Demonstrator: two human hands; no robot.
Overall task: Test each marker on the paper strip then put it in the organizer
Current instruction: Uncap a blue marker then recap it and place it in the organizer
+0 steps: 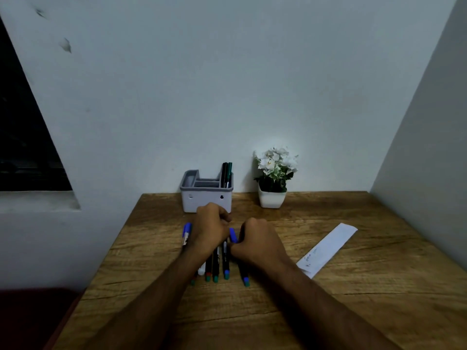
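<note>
Several markers (215, 266) lie side by side on the wooden table (328, 311), coloured ends towards me. My left hand (211, 224) rests curled over their far ends, and nothing shows inside it. My right hand (259, 242) is closed beside it, thumb and fingers pinching a blue-capped marker (233, 234) in the row. One more marker (244, 279) pokes out under my right wrist. Another blue-capped marker (186, 233) lies left of my left hand. The grey organizer (202, 200) stands at the wall with a few markers (226, 174) upright in its back right slot. The paper strip (328, 248) lies to the right with scribbles near its front end.
A small white pot of white flowers (273, 183) stands right of the organizer at the wall. Walls close off the table's back and right side. The table's left edge (111, 248) runs diagonally, with a dark window beyond it.
</note>
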